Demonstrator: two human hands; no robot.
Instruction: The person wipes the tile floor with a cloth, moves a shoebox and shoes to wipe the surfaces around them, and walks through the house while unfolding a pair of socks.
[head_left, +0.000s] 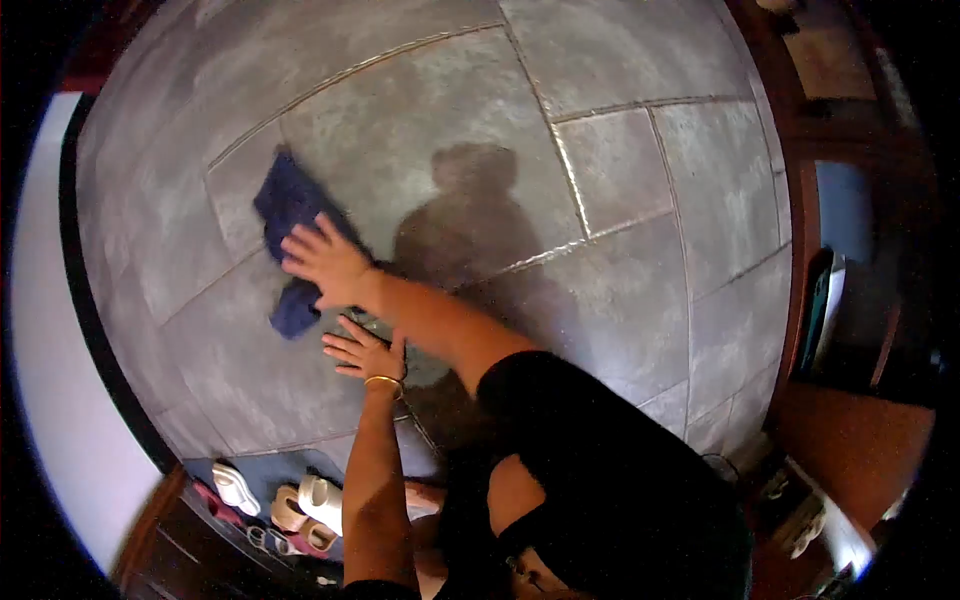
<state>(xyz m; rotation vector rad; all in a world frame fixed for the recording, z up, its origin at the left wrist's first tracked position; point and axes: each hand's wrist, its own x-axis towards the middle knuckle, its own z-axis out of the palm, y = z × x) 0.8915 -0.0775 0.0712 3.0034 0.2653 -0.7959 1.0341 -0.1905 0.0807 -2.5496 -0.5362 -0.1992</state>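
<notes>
A dark blue cloth [290,205] lies crumpled on the grey tiled floor [420,110], left of the middle of the view. My right hand [335,267] is over the cloth's right side, palm down with its fingers spread; part of the cloth is hidden beneath it. Just below it, my left hand [368,352] has its fingers stretched out toward the left and a gold bangle at the wrist. Nothing shows in its grasp. Whether it touches the floor cannot be told.
Several shoes [320,500] stand on a dark mat at the lower left. A white wall [60,330] with a black skirting bounds the left side. Dark wooden furniture [845,420] stands at the right. A shadow falls across the middle tiles.
</notes>
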